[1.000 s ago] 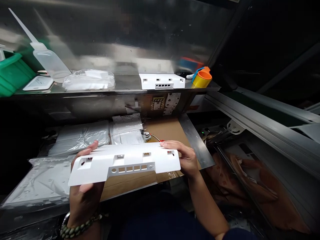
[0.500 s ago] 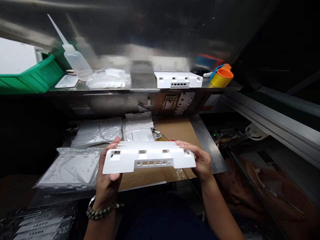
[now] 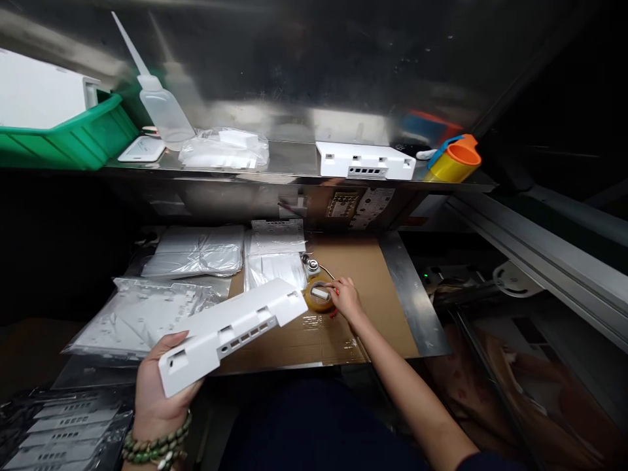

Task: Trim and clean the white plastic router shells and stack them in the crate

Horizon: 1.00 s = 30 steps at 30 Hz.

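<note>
My left hand (image 3: 156, 392) grips one end of a long white plastic cover (image 3: 233, 330) with slots along its side, holding it tilted over the cardboard sheet (image 3: 338, 340). My right hand (image 3: 346, 297) rests on the cardboard further back, fingers closed on a small roll of yellowish tape (image 3: 318, 296). A small metal part with a red wire (image 3: 312, 265) lies just behind the tape.
Bagged white parts (image 3: 147, 314) lie left of the cardboard. On the steel shelf (image 3: 284, 171) stand another white cover (image 3: 366, 160), a squeeze bottle (image 3: 164, 108), a green bin (image 3: 63, 140) and a yellow-orange cup (image 3: 454, 160). A metal rail (image 3: 540, 242) runs along the right.
My right hand let go of the white cover and moved onto the tape roll. The left hand alone now holds the cover, which has swung down and to the left.
</note>
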Available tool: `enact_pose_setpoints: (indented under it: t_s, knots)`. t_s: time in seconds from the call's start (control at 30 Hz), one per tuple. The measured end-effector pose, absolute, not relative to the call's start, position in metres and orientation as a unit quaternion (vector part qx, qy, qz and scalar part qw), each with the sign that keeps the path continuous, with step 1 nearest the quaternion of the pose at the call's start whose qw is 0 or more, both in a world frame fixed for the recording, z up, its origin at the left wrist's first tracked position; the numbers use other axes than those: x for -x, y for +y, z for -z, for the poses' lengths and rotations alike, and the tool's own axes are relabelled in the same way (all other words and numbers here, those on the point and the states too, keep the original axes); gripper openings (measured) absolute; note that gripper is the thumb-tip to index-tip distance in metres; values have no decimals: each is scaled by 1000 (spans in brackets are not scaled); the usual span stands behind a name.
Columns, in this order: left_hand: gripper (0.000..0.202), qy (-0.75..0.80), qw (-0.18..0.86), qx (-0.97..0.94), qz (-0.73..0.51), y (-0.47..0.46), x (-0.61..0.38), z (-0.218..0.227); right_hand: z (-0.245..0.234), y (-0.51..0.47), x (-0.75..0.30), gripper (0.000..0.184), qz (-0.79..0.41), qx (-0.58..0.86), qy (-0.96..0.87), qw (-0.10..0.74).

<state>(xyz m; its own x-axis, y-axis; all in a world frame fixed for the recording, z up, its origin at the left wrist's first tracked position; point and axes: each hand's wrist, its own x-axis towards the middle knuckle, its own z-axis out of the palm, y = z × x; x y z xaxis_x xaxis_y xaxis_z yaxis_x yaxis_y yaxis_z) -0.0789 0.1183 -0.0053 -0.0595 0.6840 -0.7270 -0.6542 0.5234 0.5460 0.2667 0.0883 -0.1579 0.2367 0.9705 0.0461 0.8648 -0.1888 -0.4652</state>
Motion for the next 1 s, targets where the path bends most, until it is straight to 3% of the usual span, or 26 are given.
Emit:
enact_pose_setpoints:
  t_s: [0.13, 0.23, 0.5, 0.7, 1.0]
  knots:
    - [26, 559, 617, -7, -554, 123, 86, -8, 195, 132, -258, 9, -142, 784, -591, 124]
    - [26, 553, 594, -2, -584, 123, 94, -11, 208, 133, -248, 10, -144, 778, -603, 101]
    - [39, 534, 558, -10, -635, 120, 110, -4, 184, 139, -276, 40, -106, 785, -592, 150]
    - [47, 537, 577, 22, -615, 124, 100, -10, 168, 181, -276, 27, -96, 781, -600, 147]
    - [40, 504, 606, 31, -615, 122, 89, -18, 160, 187, -271, 21, -108, 774, -602, 165]
